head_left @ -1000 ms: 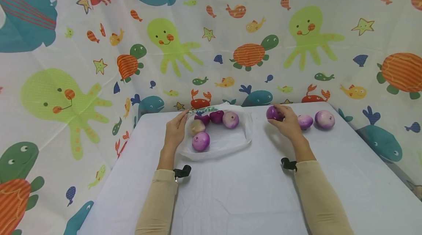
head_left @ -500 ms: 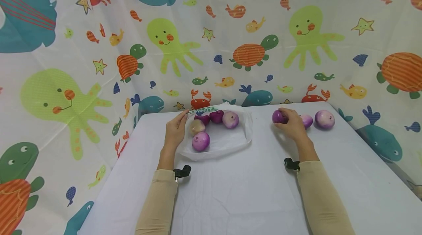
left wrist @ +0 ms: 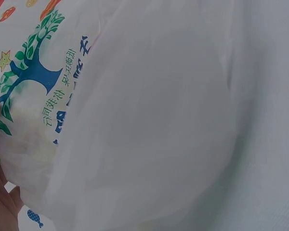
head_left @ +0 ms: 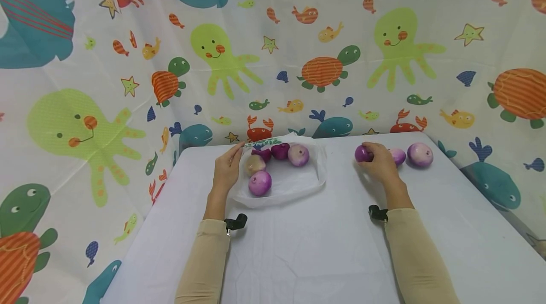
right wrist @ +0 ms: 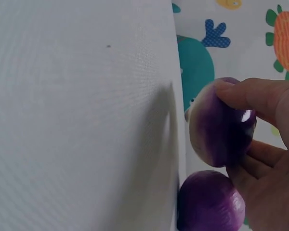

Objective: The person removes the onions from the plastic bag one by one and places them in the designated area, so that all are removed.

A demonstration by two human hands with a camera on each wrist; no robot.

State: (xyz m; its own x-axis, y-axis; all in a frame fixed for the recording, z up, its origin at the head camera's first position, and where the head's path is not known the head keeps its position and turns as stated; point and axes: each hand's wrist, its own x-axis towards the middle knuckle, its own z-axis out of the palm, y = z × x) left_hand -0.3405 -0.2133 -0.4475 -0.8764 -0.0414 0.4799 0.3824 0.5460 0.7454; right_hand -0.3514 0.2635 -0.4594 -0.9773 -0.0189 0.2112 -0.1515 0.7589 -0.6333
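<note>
In the head view my left hand (head_left: 226, 170) pinches the left edge of a thin white plastic bag (head_left: 294, 194). The bag lies with its mouth spread, and several onions show in it, among them a purple onion (head_left: 259, 183) at the front and a pale brownish one (head_left: 255, 165). A printed tree (left wrist: 36, 67) marks the bag in the left wrist view, where only part of my hand shows at the edge. My right hand (head_left: 379, 162) grips a purple onion (right wrist: 221, 125) between thumb and fingers. Just below it in the right wrist view is another purple onion (right wrist: 211, 202).
To the right of my right hand are a purple onion (head_left: 398, 156), partly hidden by the hand, and a larger pale purple onion (head_left: 420, 154). They rest near the back edge of the white-covered table (head_left: 315, 247). A sea-animal patterned curtain (head_left: 273, 81) hangs behind.
My right hand has shifted right and slightly nearer with the onion, covering more of the onion beside it. My left hand and the bag have stayed where they were.
</note>
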